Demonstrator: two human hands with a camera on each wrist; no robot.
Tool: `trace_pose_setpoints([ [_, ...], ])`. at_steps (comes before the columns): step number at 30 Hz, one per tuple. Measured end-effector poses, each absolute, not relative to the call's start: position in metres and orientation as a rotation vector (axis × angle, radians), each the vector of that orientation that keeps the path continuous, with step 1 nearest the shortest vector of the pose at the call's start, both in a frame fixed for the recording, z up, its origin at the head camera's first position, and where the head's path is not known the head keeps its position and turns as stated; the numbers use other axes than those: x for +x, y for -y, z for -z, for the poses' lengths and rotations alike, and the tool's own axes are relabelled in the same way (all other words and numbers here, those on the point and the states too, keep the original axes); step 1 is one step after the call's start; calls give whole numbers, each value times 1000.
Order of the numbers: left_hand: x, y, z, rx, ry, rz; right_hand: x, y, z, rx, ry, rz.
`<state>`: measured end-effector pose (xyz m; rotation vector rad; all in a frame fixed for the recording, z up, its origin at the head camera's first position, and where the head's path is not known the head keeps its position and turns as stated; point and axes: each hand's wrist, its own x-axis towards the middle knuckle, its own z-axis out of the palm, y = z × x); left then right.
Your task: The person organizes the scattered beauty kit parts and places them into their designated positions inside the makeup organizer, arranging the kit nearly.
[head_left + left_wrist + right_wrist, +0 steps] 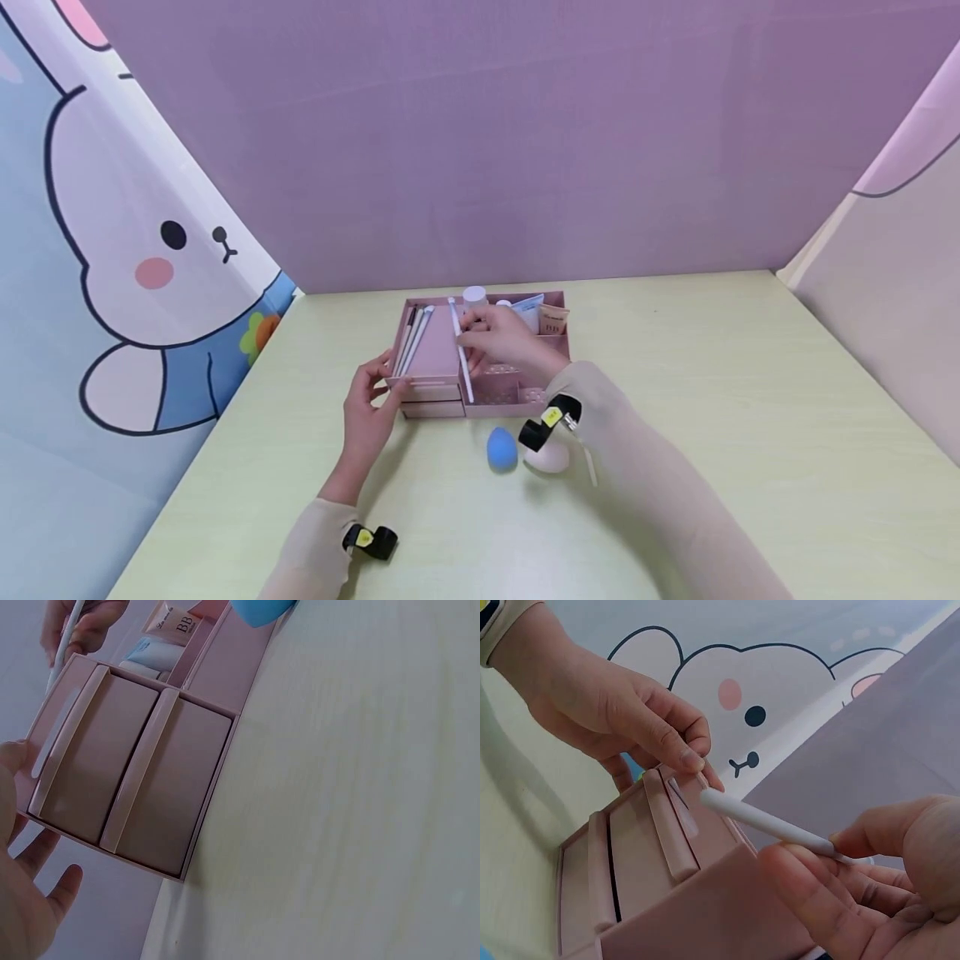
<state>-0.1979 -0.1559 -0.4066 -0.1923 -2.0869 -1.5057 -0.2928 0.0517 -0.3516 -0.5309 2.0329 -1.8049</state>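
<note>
A pink makeup organizer [422,389] with two drawers stands on the table. My left hand [370,414] grips its front left corner, the thumb at the top edge and the other fingers along the side. My right hand [501,335] pinches a white makeup brush [769,823] between thumb and fingers, above the middle of the organizer. Several more makeup brushes [415,340] lie slanted in the narrow left section. A white-capped jar [475,296], a blue-white tube [529,310] and a BB cream tube [553,319] stand in the back right compartments, partly behind the right hand.
In front of the organizer lie a blue makeup sponge [502,450] and a pale pink makeup sponge [550,457], the latter partly covered by the right wrist's camera. A purple backdrop [525,150] rises behind the light wooden table [690,358]. A cartoon-printed cloth [150,217] hangs at left.
</note>
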Motion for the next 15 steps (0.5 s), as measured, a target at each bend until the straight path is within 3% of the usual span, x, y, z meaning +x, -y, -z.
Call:
trace_pose_setpoints([
  [15, -189, 162, 403, -201, 2094, 1525, -295, -17, 351, -294, -1920, 2007],
])
